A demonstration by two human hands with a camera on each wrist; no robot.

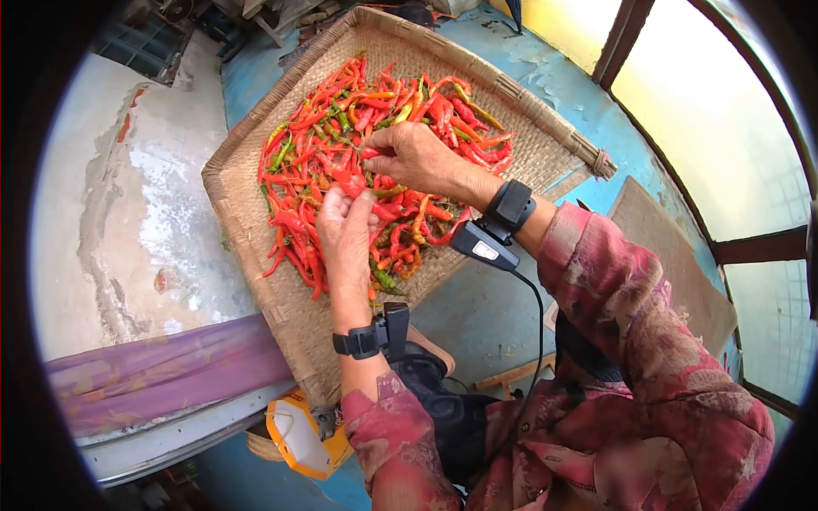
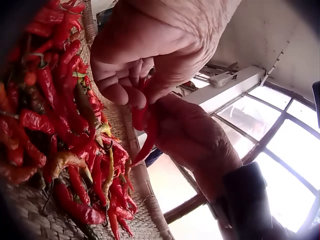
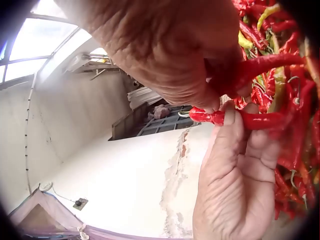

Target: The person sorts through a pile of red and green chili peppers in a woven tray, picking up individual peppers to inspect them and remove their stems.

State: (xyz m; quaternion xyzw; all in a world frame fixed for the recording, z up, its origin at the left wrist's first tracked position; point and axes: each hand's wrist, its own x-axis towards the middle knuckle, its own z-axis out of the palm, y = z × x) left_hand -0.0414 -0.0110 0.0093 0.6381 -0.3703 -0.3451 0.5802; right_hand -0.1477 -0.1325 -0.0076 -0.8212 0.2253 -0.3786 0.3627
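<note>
Both hands are close together over a heap of red chili peppers (image 1: 294, 223), a few of them green or yellowish. My left hand (image 1: 347, 238) pinches a red chili pepper (image 3: 257, 120) between thumb and fingers, its pale stem showing at one end in the right wrist view. Just above it, my right hand (image 1: 419, 159) holds another red chili pepper (image 3: 267, 64), whose length sticks out past the curled fingers. Seen from the left wrist, the fingertips of the two hands nearly meet around red chili.
The heap lies in a large woven bamboo tray (image 1: 503, 81) with a raised rim. A purple cloth (image 1: 170, 370) hangs at the left beside a peeling wall (image 1: 145, 221). An orange-and-white box (image 1: 302, 439) stands below the tray; framed windows (image 1: 699, 102) line the right.
</note>
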